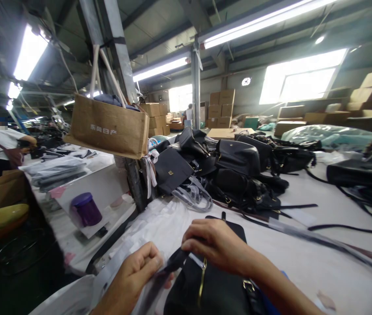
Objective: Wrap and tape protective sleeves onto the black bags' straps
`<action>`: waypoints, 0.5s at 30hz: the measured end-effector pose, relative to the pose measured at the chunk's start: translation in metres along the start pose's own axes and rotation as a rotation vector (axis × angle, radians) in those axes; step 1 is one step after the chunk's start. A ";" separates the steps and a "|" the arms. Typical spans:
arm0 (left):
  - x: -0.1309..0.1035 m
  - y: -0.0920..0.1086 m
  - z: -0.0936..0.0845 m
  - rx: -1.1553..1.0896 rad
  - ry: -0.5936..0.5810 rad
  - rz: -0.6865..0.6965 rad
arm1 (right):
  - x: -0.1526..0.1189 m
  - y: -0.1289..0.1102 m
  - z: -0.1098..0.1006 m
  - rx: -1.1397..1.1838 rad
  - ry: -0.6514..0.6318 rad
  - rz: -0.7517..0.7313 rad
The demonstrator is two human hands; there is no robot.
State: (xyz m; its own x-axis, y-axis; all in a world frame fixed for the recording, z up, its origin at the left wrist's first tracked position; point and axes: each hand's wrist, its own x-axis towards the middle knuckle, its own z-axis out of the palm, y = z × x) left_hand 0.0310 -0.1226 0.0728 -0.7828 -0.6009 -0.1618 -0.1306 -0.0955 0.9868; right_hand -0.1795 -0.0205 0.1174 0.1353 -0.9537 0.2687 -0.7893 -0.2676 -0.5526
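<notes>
A black leather bag with a gold zip is laid on the white table, partly covered by the right hand and just right of the left hand. A narrow black strip is held by both: its lower part is pinched between the left's curled fingers and thumb, its upper part by the right's closed fingers. Beyond, black leather bags are heaped; a brown fabric tote is hung from 1 grey metal post. Farther back, brown cardboard boxes are stacked.
</notes>
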 end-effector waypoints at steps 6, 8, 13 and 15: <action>0.001 -0.011 0.012 0.011 -0.003 -0.063 | -0.013 -0.002 -0.002 0.175 -0.048 0.118; 0.002 -0.011 0.019 0.020 0.000 -0.067 | -0.014 -0.002 -0.002 0.266 -0.074 0.142; 0.016 0.011 0.040 -0.071 -0.006 -0.014 | -0.014 0.004 -0.026 0.241 0.003 0.222; 0.024 0.020 0.048 -0.122 0.001 0.012 | -0.015 0.002 -0.039 0.144 0.078 0.216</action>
State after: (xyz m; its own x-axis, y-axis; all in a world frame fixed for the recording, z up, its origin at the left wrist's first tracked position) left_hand -0.0197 -0.1013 0.0880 -0.7829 -0.6038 -0.1500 -0.0460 -0.1843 0.9818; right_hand -0.2064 -0.0018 0.1430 -0.0778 -0.9788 0.1893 -0.7008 -0.0813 -0.7087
